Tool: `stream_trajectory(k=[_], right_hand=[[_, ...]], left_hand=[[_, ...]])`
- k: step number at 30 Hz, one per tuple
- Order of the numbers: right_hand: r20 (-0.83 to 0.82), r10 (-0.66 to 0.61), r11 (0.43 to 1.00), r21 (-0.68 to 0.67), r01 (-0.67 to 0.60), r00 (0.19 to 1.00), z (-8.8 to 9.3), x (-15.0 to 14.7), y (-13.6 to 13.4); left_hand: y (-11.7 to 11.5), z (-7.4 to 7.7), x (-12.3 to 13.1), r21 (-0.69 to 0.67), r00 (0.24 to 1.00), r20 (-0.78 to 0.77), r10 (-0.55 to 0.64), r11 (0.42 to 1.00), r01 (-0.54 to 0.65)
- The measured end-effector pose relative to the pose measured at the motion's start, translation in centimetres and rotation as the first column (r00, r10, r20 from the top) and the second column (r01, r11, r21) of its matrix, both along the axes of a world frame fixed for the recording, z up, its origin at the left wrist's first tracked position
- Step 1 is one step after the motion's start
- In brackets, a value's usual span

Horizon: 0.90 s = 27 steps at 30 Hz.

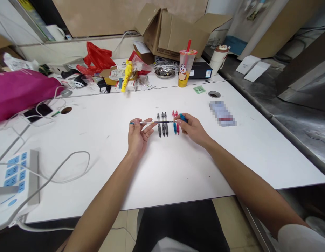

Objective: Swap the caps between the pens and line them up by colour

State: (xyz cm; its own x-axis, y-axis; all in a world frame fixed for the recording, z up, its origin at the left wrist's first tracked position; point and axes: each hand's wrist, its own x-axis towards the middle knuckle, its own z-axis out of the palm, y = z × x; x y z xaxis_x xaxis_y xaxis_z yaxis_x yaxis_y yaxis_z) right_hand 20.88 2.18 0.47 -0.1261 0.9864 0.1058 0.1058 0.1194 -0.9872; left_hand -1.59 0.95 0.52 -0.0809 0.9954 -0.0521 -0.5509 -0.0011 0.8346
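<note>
Both hands are nearly closed: the left hand [137, 137] pinches a thin striped pen [154, 122], and the right hand [192, 128] pinches its far end and a small blue piece [182, 118]. Between them, three black pens [163, 127] and two red-and-blue pens [174, 126] lie on the white table [99, 182]. Ahead, a plastic cup [185, 66] holds orange drink and a red straw [188, 45].
</note>
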Motion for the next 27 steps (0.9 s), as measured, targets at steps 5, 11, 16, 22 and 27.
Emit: stream_trajectory(k=[5,11,16,22,27], right_hand=[[0.16,-0.021,0.999,0.04,0.015,0.987,-0.24,-0.43,-0.3],[0.148,-0.07,0.997,0.056,0.062,0.987,-0.24,-0.42,-0.26],[0.119,-0.105,0.992,0.077,0.096,0.987,-0.06,-0.15,-0.21],[0.116,-0.131,0.987,0.106,0.119,0.985,0.02,0.28,-0.01],[0.114,-0.132,0.987,0.108,0.12,0.985,0.11,0.41,0.03]], left_hand=[[-0.14,0.08,0.29,0.063,0.999,-0.038,-0.032,0.997,0.034],[-0.13,0.06,0.33,0.086,0.998,-0.048,-0.043,0.995,0.047],[0.04,0.0,0.03,0.041,0.995,-0.09,0.037,0.999,-0.033],[0.22,0.18,-0.58,-0.007,0.977,-0.112,0.181,0.983,-0.183],[0.23,0.23,-0.46,-0.022,0.98,-0.106,0.167,0.985,-0.171]])
